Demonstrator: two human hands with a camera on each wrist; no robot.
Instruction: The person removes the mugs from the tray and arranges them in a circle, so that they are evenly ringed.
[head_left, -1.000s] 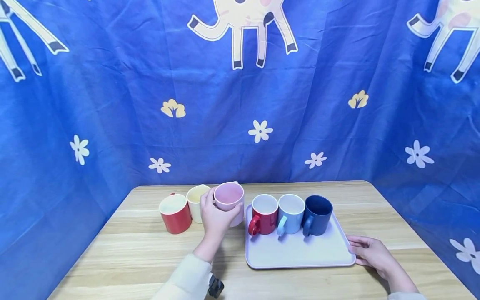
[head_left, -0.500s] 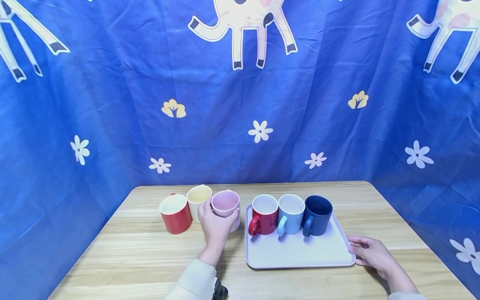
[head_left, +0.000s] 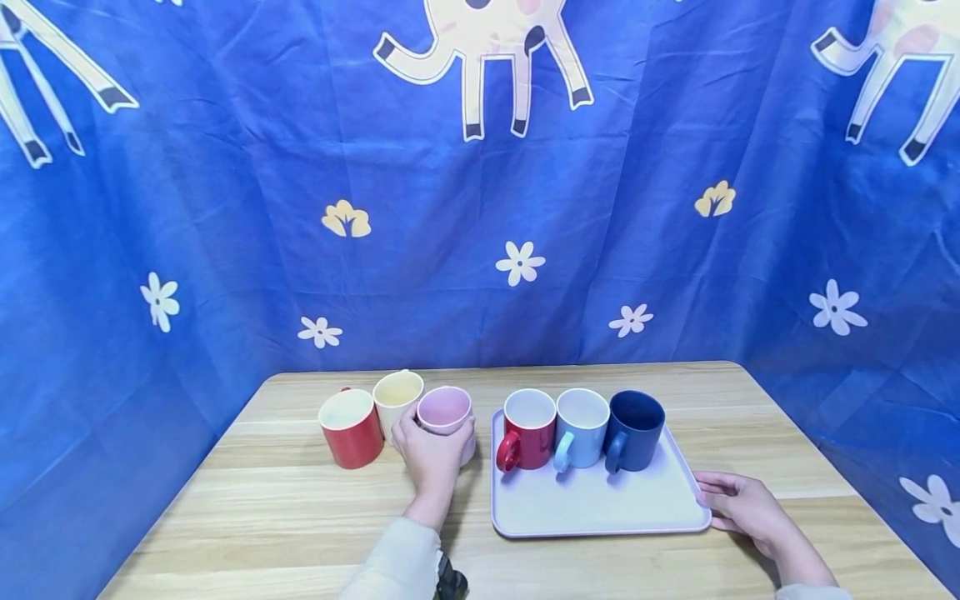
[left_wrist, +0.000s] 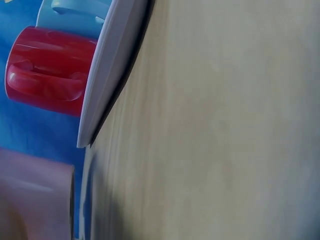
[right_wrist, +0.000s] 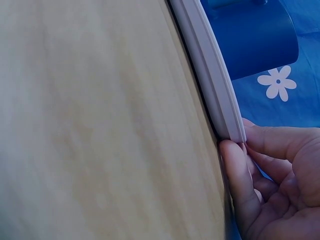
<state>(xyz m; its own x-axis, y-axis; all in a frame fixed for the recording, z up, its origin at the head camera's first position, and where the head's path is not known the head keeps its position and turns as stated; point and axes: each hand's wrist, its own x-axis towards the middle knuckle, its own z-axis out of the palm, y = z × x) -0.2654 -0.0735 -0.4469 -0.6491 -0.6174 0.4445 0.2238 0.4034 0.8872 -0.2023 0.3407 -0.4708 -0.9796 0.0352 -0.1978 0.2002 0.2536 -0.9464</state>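
Pink mug (head_left: 446, 409) | your left fingers (head_left: 407, 426) grip it, beside cream mug (head_left: 393, 407) | your right fingers (right_wrist: 237, 164) pinch edge of tray (head_left: 592, 507)

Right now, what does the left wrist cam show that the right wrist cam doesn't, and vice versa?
Left wrist only: pink mug, partly cut off by the frame, plus red mug and part of the light blue mug.

Right wrist only: right hand pinching the tray at its edge, navy mug, white flower print.

Both: part of the tray, wooden table, blue curtain.
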